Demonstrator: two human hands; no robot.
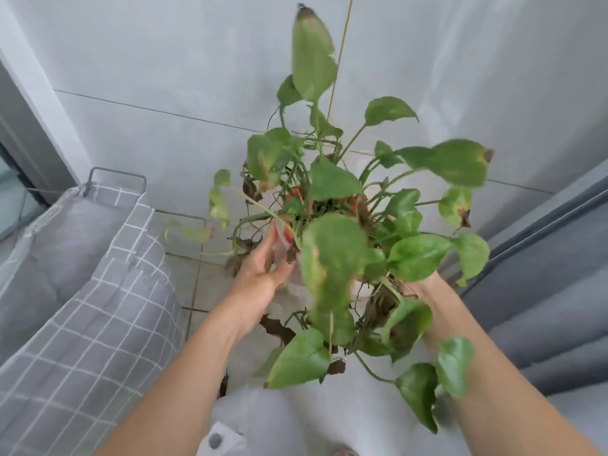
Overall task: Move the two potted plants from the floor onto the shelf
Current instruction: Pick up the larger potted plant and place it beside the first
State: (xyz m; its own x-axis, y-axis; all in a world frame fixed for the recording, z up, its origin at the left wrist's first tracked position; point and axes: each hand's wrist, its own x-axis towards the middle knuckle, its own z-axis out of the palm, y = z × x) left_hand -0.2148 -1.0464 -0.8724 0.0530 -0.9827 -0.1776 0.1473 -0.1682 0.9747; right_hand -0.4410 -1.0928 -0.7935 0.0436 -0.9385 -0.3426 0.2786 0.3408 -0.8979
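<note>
A potted plant [332, 182] with many green, partly browned leaves is held up in front of me, above the tiled floor. Its pot [289, 236] looks clear with a red inner part and is mostly hidden by leaves. My left hand [260, 271] grips the pot's left side. My right hand [424, 284] is on the right side, mostly covered by foliage. A second plant and the shelf are not in view.
Grey checked bedding [82, 291] hangs over a metal rack [115, 174] at the left. A grey curtain or fabric [543, 291] is at the right. A pale tiled wall [164, 77] stands ahead. A thin cord [343, 44] hangs down behind the plant.
</note>
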